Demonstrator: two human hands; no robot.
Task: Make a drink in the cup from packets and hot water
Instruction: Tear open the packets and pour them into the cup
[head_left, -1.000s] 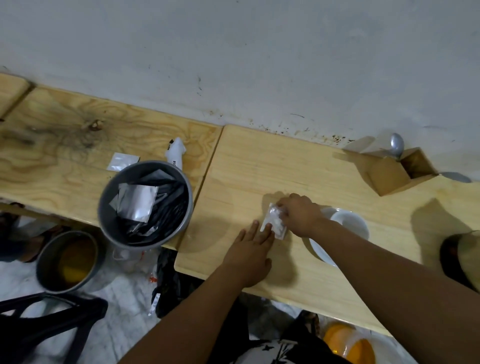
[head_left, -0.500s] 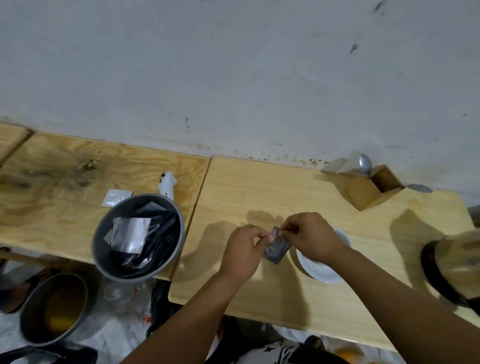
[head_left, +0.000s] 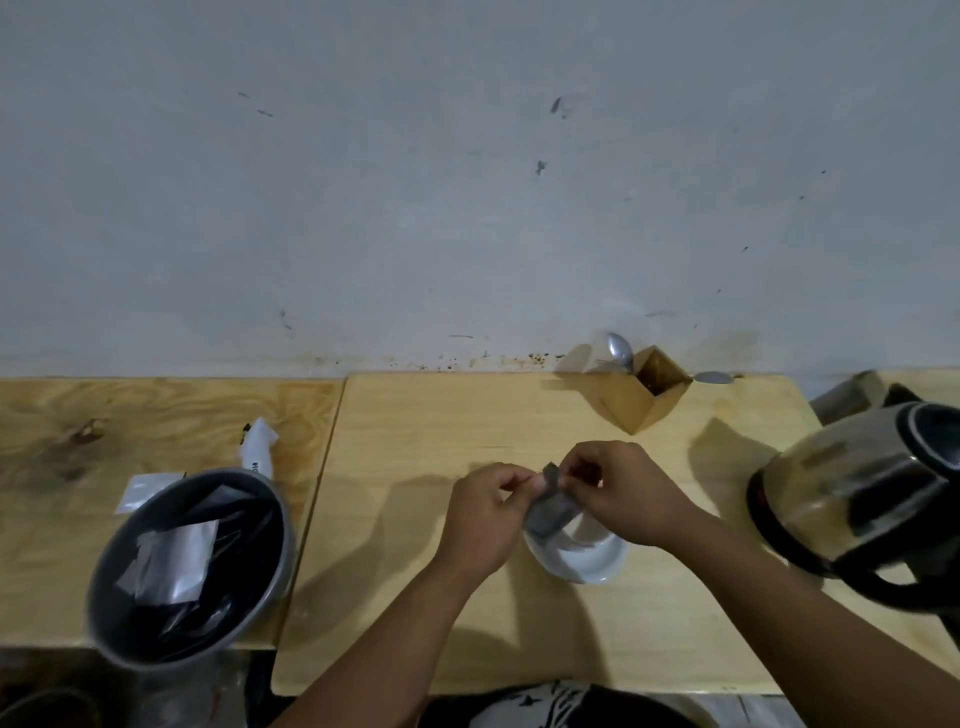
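Both hands pinch a small grey packet (head_left: 549, 506) at its top edge, left hand (head_left: 485, 514) and right hand (head_left: 626, 491) fingers clenched on it, above white cup (head_left: 582, 556) mid-tabletop (head_left: 415, 441), kettle (head_left: 862, 499) at right edge, wooden box (head_left: 641, 397) at far edge.

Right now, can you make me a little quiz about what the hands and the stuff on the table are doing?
1. True or false: both hands pinch the same small packet.
2. What sits just under the packet? A) the white cup B) the kettle C) the grey bin
3. Fill in: the spoon stands in a small cardboard ____ by the wall.

Key:
1. True: the left hand and the right hand grip its top edge together.
2. A. The kettle is off to the right, the bin to the left.
3. box.
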